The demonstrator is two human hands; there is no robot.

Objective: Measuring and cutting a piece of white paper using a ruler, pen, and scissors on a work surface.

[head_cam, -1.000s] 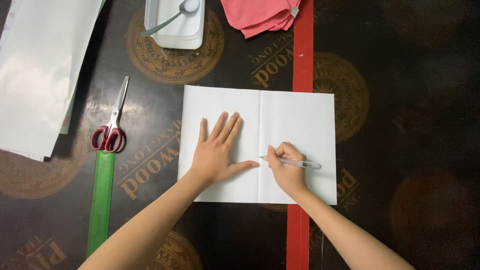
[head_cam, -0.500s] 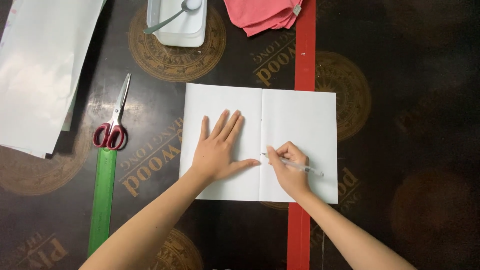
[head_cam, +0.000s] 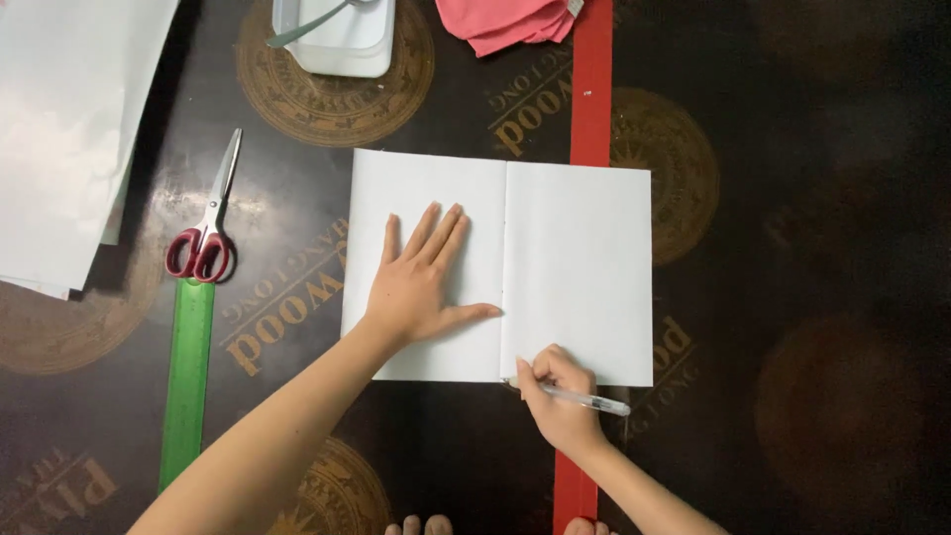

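- The left hand is lying flat, fingers spread, pressing on the left page of the open book in the middle of the dark surface — unmoved.
- The right hand is gripping a pen, fingers curled round it; it has slid down from mid-page to the book's bottom edge by the spine.
- Scissors are lying well left — unchanged.

White paper lay plain, unpatterned. The desk was dark brown with gold round emblems. Red-handled scissors, a green ruler, a red strip, pink cloth, a white tray.
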